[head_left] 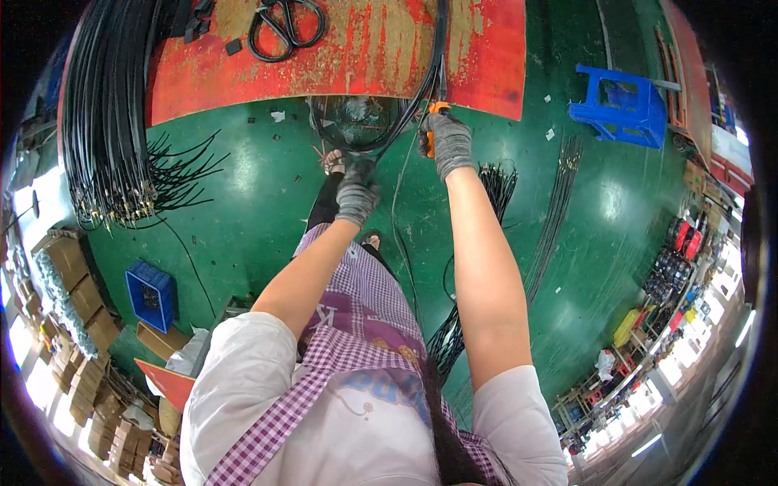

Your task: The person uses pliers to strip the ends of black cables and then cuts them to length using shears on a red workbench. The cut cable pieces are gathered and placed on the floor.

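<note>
My left hand (356,193), in a grey work glove, is closed round black cables (387,144) below the table's front edge, and it is slightly blurred. These cables hang in a loop from the table (340,69). To the right, my gloved right hand (447,144) is wrapped round an orange-handled tool (438,108), held upright against the hanging cables. Its working end is mostly hidden, so its exact kind does not show. A thin grey cord (396,212) runs down between my hands. Large black-handled scissors (284,28) lie on the worn red tabletop.
A thick bundle of black cables (105,121) with metal ends hangs at the left. More cables (555,202) lie on the green floor at the right, near a blue plastic stool (620,105) on its side. A blue crate (151,296) and cardboard boxes (65,267) stand at the left.
</note>
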The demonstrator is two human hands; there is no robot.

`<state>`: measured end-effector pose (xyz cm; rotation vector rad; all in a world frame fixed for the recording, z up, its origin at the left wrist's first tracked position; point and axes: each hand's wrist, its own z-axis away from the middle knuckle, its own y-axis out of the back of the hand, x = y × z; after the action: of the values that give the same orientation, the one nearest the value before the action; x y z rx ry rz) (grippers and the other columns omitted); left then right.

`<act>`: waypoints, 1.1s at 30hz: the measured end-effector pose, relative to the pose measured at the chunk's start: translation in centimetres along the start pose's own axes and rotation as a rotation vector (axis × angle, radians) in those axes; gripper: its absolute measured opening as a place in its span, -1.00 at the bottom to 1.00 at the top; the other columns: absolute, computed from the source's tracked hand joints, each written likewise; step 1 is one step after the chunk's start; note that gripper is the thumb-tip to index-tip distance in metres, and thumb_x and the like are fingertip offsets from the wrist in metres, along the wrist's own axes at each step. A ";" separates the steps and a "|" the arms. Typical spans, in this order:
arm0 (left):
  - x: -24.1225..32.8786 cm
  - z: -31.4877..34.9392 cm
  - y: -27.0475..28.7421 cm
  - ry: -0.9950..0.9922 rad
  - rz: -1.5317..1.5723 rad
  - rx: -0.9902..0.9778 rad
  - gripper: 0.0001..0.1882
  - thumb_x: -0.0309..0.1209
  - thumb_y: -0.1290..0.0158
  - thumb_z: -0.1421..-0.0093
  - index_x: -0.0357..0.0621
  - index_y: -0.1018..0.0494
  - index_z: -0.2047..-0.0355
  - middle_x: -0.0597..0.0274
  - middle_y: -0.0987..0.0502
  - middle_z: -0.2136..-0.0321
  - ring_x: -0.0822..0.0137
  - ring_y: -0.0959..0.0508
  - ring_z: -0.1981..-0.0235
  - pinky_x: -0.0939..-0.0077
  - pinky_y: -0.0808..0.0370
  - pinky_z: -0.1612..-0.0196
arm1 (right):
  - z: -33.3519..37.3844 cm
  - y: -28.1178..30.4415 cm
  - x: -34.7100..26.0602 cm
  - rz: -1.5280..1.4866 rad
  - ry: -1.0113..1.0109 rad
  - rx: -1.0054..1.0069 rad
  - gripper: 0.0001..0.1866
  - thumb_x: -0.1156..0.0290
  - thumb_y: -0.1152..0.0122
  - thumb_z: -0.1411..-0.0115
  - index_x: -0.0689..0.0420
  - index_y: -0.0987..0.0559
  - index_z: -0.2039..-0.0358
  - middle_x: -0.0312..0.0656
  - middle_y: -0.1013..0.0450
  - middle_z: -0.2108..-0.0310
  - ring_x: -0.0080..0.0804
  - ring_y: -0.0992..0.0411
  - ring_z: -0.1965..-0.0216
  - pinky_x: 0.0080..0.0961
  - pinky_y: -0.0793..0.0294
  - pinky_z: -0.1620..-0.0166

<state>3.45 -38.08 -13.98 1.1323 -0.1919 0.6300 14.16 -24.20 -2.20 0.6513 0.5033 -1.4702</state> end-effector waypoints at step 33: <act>4.2 7.1 -3.9 0.514 1.001 -0.576 -0.61 -0.17 -0.06 0.09 -0.22 -0.40 0.35 0.28 -0.38 0.71 0.43 -0.35 0.71 0.49 -0.34 0.59 | -0.6 1.5 0.9 0.000 0.047 -0.108 -0.88 0.37 -0.01 0.16 0.13 -0.38 0.69 -0.30 -0.25 0.79 -0.51 -0.24 0.79 -0.56 -0.25 0.74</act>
<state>10.23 -43.91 -12.05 0.2239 -0.4668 1.6021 15.70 -24.51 -3.08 0.6011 0.6151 -1.4205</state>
